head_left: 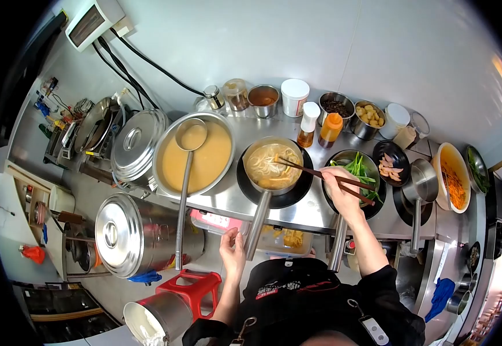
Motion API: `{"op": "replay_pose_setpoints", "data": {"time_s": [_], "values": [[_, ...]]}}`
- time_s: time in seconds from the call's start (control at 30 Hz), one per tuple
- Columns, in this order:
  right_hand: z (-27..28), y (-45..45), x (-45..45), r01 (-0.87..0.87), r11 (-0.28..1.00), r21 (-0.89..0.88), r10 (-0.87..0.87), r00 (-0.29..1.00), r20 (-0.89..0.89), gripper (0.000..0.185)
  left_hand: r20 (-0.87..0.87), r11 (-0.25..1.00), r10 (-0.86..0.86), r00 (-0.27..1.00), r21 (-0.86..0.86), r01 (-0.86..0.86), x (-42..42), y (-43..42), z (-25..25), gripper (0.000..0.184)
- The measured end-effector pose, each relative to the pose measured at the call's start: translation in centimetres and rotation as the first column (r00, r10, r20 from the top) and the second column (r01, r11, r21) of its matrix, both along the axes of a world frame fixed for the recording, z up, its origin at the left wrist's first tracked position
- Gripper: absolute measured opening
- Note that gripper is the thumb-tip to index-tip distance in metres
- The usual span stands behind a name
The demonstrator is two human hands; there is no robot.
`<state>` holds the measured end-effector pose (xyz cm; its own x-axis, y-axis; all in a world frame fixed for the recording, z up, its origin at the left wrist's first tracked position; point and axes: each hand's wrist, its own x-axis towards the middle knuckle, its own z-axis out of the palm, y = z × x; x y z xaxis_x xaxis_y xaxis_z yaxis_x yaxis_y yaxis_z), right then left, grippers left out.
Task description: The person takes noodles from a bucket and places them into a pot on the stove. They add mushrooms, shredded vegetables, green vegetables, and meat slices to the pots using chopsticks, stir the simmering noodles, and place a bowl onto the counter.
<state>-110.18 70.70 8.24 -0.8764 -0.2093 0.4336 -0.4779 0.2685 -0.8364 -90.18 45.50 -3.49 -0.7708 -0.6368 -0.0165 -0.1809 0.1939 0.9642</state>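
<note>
My right hand [342,187] is closed around a pair of long dark brown chopsticks [305,169]. Their tips reach into a saucepan [264,202] of broth, pale noodles [262,163] and yellowish pieces, which stands on a black round burner [301,196]. Beside the saucepan's long handle, my left hand [232,249] hangs with loosely bent fingers, apparently holding nothing. Below my right forearm's wrist side, a second pan [338,242] holds green leafy vegetables [357,167].
Left of the saucepan stands a wide pot [164,181] of tan broth with a long ladle [185,190] across it. Seasoning containers [295,97] line the wall. At right are a black bowl of sliced meat [390,168], an empty saucepan [424,179] and shredded carrots [454,184]. A red stool [196,288] stands below.
</note>
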Motion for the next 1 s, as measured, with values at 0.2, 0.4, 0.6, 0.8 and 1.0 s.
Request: {"op": "replay_pose_setpoints", "data": {"time_s": [0.2,0.4,0.6,0.8,1.0], "values": [[-1.8,-0.9,-0.6,-0.077,0.996,0.038,0.077,0.997,-0.001,0.013,0.009,1.000,-0.009,1.000,-0.006,0.009,-0.3,0.1,0.4,0.026],[-2.0,-0.4,-0.5,-0.070,0.997,0.019,0.071,0.997,-0.025,0.013,-0.022,1.000,-0.009,1.000,-0.001,0.009,-0.4,0.1,0.2,0.026],[0.5,-0.7,1.0,-0.066,0.998,-0.012,0.065,0.997,-0.047,0.011,-0.012,1.000,-0.015,1.000,-0.024,0.015,-0.3,0.1,0.0,0.026],[-0.4,-2.9,1.5,-0.289,0.956,0.047,0.286,0.956,0.069,0.012,-0.031,1.000,-0.019,0.999,-0.022,0.018,-0.5,0.4,0.4,0.029],[-1.3,-1.8,-0.5,-0.152,0.988,-0.004,0.152,0.988,0.026,0.012,-0.048,1.000,-0.006,0.999,-0.015,0.006,-0.3,0.4,0.3,0.028]]}}
